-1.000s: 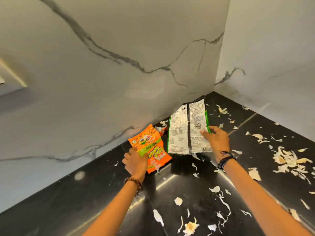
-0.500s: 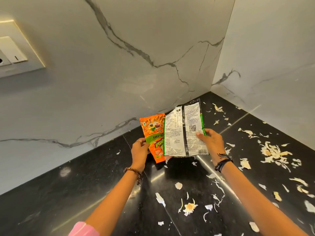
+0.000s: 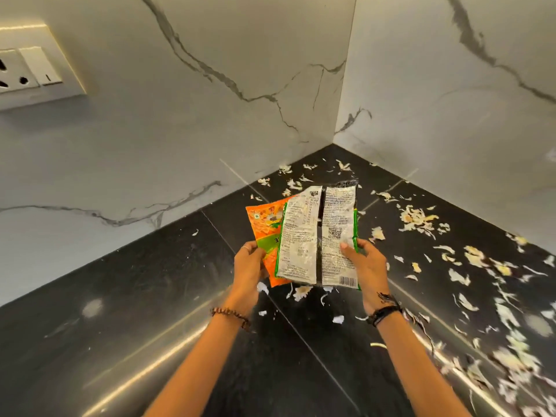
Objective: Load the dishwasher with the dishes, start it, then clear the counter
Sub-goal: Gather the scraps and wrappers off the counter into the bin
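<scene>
Two empty snack wrappers are off the worktop (image 3: 126,296) and in hand, both held above its back corner.

Head view, the only one:
- Left hand (image 3: 246,269) pinches the orange wrapper (image 3: 264,227) at its lower left edge, thumb on the front, fingers curled behind.
- Right hand (image 3: 365,266) pinches the silver wrapper (image 3: 316,236) at its lower right edge, thumb on the printed back face, fingers wrapped behind the green edge.
- Silver wrapper overlaps the orange one and sits in front of it; they look to be touching where they overlap. Both are held roughly upright, lower edges clear of the worktop.
- Each wrapper rises up and away from the hand holding it, toward the corner where the two marble walls (image 3: 210,130) meet.
- Pale peel scraps (image 3: 418,219) are scattered across the worktop, thickest along the right-hand side and into the back corner, a few just under the wrappers.
- Socket plate (image 3: 33,73) on the left wall, well apart from the action.

Progress, my read: this is the counter-clearing stage. No dishwasher or dishes in view, so can't confirm loading or start. Wrappers collected but not binned. Scraps untouched, so most of the clearing is left.
</scene>
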